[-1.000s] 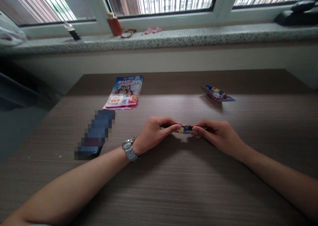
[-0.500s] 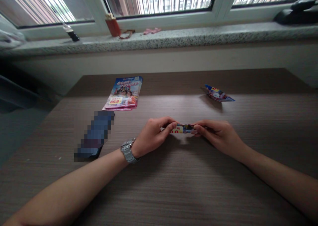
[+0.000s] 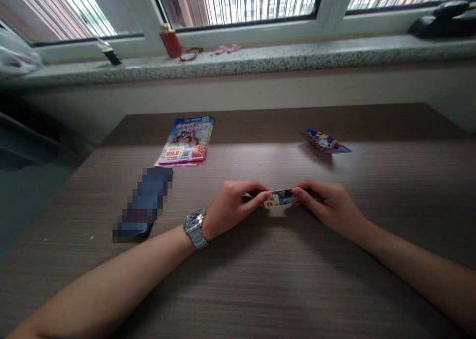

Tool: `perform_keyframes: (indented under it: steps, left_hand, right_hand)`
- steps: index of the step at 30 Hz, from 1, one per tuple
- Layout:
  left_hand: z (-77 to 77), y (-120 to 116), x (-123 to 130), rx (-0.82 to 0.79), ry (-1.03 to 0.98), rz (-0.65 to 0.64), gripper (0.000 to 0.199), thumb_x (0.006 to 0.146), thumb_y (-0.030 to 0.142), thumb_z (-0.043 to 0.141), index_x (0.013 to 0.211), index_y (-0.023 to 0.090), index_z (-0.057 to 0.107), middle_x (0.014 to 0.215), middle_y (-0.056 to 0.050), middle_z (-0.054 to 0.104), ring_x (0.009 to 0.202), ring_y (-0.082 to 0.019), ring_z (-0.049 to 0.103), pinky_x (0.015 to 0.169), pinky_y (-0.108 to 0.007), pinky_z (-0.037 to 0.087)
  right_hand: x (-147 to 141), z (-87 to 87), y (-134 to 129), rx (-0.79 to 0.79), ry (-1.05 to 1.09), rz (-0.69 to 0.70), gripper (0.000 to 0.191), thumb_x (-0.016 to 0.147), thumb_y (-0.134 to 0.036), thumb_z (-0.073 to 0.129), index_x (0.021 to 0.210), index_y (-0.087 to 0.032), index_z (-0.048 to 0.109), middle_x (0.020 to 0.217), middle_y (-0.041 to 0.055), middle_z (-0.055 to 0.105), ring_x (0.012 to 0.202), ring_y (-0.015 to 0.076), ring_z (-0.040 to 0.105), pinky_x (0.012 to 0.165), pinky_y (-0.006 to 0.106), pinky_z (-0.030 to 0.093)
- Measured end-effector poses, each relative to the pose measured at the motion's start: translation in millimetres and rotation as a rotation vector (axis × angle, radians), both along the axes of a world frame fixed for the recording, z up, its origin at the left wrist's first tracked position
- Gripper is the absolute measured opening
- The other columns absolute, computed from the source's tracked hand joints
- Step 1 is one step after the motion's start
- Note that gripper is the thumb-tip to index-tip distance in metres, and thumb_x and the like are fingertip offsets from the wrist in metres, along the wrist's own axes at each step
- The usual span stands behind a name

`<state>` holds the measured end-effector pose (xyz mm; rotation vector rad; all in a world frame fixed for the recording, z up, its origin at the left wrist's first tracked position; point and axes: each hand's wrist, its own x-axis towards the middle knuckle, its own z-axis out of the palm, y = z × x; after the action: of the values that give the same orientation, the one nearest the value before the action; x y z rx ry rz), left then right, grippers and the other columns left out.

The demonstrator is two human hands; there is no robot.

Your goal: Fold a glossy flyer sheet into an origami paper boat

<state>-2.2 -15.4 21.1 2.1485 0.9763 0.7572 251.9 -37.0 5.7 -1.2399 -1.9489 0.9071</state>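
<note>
1 folded strip (image 3: 279, 198) between 2 hands (image 3: 233, 204)

On the wood-grain table (image 3: 238, 289), at its left side, lies a dark flat object (image 3: 145, 202); because a mosaic covers it, I can only say that it is perhaps a phone. Behind the table is a pale wall (image 3: 260, 89), and above this wall runs a speckled stone windowsill (image 3: 260, 63). Along the sill, from left to right, there are a translucent plastic bag (image 3: 18, 58), a small tube (image 3: 110, 54) with black end, a red container (image 3: 171, 43) with pale top, a reddish cord (image 3: 190, 57) just beside it, small pink pieces (image 3: 227, 48) and a black object (image 3: 444, 26). The window frame (image 3: 334, 9) is pale, with bars (image 3: 59, 11) behind the glass.
</note>
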Motion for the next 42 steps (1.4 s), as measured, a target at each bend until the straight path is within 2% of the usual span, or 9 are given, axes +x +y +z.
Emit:
perform_keyframes:
  steps: [9,14,19,24,27,30,33,38,42]
  left_hand:
    - [-9.7,6,0,0.101,0.11,0.034,0.02,0.101,0.028,0.056,0.093,0.015,0.07,0.091,-0.005,0.064,0.083,-0.014,0.061,0.076,-0.026,0.048]
    - [-14.2,6,-1,0.328,0.118,0.039,0.026,0.1,0.022,0.057,0.124,0.017,0.064,0.118,-0.01,0.064,0.107,-0.02,0.061,0.094,-0.033,0.052]
    - [-12.6,3,-2,0.523,0.385,-0.207,0.037,0.105,0.028,0.047,0.139,0.017,0.055,0.14,-0.01,0.06,0.126,-0.025,0.056,0.108,-0.041,0.048]
    - [-14.4,0,-1,0.504,0.56,-0.234,0.052,0.107,0.043,0.042,0.15,0.016,0.044,0.149,-0.01,0.053,0.134,-0.026,0.051,0.113,-0.041,0.043]
    - [-13.6,-1,-1,0.48,0.591,-0.221,0.055,0.107,0.048,0.038,0.152,0.016,0.041,0.154,-0.009,0.049,0.139,-0.026,0.048,0.116,-0.041,0.039]
    - [-10.9,-3,-1,0.451,0.61,-0.209,0.058,0.107,0.05,0.037,0.155,0.018,0.038,0.158,-0.007,0.045,0.142,-0.024,0.045,0.12,-0.041,0.033]
    - [-8.6,-5,0,0.43,0.619,-0.197,0.059,0.107,0.051,0.037,0.156,0.019,0.036,0.16,-0.006,0.042,0.143,-0.023,0.044,0.122,-0.042,0.029]
    - [-8.0,-7,2,0.4,0.627,-0.187,0.062,0.106,0.054,0.037,0.157,0.019,0.034,0.161,-0.006,0.04,0.145,-0.023,0.042,0.123,-0.042,0.027]
    - [-9.4,-10,1,0.386,0.626,-0.18,0.066,0.105,0.057,0.036,0.159,0.02,0.029,0.163,-0.005,0.035,0.149,-0.022,0.037,0.125,-0.042,0.022]
  right_hand:
    - [-4,-7.4,3,0.149,-0.055,-0.015,0.02,0.1,-0.033,0.058,0.114,-0.022,0.067,0.096,0.0049,0.074,0.085,0.0196,0.069,0.075,0.032,0.052]
    - [0,-7.9,6,0.187,-0.13,-0.056,0.015,0.099,-0.032,0.059,0.105,-0.021,0.068,0.095,0.0059,0.073,0.084,0.0205,0.067,0.074,0.034,0.051]
    - [4,-8.4,14,0.232,-0.205,-0.054,0.017,0.1,-0.03,0.057,0.104,-0.02,0.07,0.092,0.0069,0.069,0.084,0.0216,0.064,0.076,0.037,0.05]
    - [6,-16.6,18,0.332,-0.234,-0.04,0.02,0.1,-0.027,0.055,0.108,-0.02,0.072,0.099,0.0101,0.066,0.093,0.024,0.063,0.08,0.039,0.053]
    - [4,-17.4,15,0.429,-0.345,-0.015,0.029,0.102,-0.029,0.052,0.122,-0.018,0.069,0.118,0.0143,0.066,0.11,0.028,0.061,0.095,0.046,0.052]
    - [1,-15.7,10,0.448,-0.471,0.078,0.046,0.104,-0.033,0.048,0.144,-0.012,0.053,0.146,0.018,0.056,0.134,0.03,0.05,0.112,0.049,0.043]
    - [-3,-15.5,5,0.426,-0.573,0.158,0.06,0.105,-0.04,0.042,0.156,-0.009,0.035,0.16,0.0181,0.042,0.149,0.0284,0.036,0.122,0.051,0.032]
    - [-5,-17.2,3,0.352,-0.637,0.188,0.066,0.106,-0.047,0.036,0.163,-0.017,0.022,0.165,0.0123,0.034,0.153,0.0242,0.028,0.124,0.051,0.028]
    - [-5,-17.1,3,0.33,-0.663,0.182,0.067,0.105,-0.051,0.035,0.163,-0.018,0.022,0.167,0.0103,0.028,0.155,0.0225,0.023,0.125,0.049,0.026]
